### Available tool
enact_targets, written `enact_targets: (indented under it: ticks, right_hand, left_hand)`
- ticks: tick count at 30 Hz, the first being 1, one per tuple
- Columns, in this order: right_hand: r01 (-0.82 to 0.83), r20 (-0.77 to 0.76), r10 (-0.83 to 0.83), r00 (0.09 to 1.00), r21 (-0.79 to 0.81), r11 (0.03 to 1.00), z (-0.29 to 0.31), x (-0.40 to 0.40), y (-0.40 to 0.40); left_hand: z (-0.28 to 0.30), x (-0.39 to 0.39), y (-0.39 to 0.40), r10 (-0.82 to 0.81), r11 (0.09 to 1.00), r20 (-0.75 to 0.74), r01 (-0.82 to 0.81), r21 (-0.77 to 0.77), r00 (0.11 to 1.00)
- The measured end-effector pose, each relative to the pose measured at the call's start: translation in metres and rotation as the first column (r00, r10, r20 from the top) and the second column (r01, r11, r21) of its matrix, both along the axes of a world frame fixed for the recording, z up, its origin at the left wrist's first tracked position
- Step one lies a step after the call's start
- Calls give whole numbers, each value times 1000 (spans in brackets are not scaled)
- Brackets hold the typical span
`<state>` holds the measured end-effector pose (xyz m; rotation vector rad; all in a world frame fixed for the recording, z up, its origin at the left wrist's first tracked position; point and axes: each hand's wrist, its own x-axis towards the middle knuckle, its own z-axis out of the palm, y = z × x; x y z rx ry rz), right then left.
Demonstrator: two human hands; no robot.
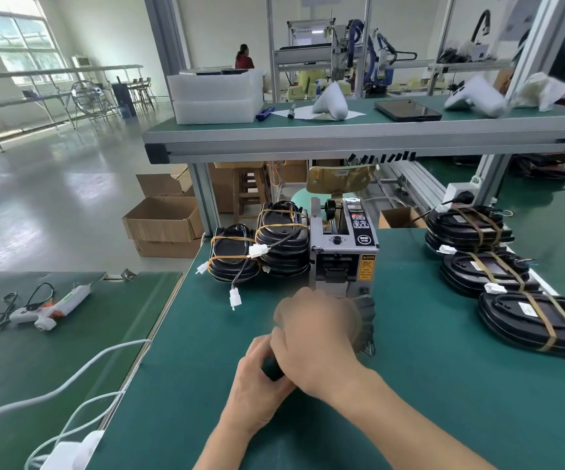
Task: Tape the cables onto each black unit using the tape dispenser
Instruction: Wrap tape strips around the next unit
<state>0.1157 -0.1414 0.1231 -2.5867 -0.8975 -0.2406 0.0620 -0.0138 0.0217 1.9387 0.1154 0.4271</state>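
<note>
Work looks midway: taped units [477, 228] are piled right of the tape dispenser [343, 252], banded ones [260, 245] wait left, and one unit [364, 325] is gripped before it by both hands, left [260, 378] and right [315, 337].

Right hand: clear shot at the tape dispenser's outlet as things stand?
Probably yes. The right hand is blurred just in front of the tape dispenser, with nothing visible between them. It lies over the black unit that the left hand grips, so it may be busy.

Both hands on a black unit [362, 320] before the tape dispenser [343, 245]: left hand [260, 385] gripping its near end, right hand [315, 340] blurred, laid over it. Taped units [498, 269] at right, banded stacks [260, 245] at left.
</note>
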Motion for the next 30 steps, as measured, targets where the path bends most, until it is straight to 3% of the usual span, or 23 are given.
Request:
enact_targets:
  ticks: [3,6,9,11,13,16,21,30]
  right_hand:
    - [0,-3,0,1000,13,1000,-5,2,-2]
    - [-29,-115,52,992,191,981,6,11,-7]
    - [206,-154,-156,976,393,896,19,53,-24]
    - [420,-315,-315,895,361,833,24,88,-40]
    - [525,-430,-384,817,281,804,21,117,-49]
    - [596,-569,-365,737,292,748,12,144,-52]
    - [734,-780,-243,577,366,572,1,159,-44]
    - [843,-879,-110,464,399,361,2,164,-28]
  left_hand:
    - [-5,3,0,-10,1000,-31,9,-15,999]
    - [-9,3,2,-17,999,-16,17,-32,1000]
    - [-9,2,0,-11,1000,12,12,-21,1000]
    - [-9,3,1,-5,1000,9,5,-3,1000]
    - [-8,2,1,-4,1000,16,4,-10,1000]
    - [-5,1,0,-1,999,25,2,-33,1000]
    - [-7,2,-1,6,999,37,-4,-45,999]
    - [-6,2,0,8,998,57,-4,-64,998]
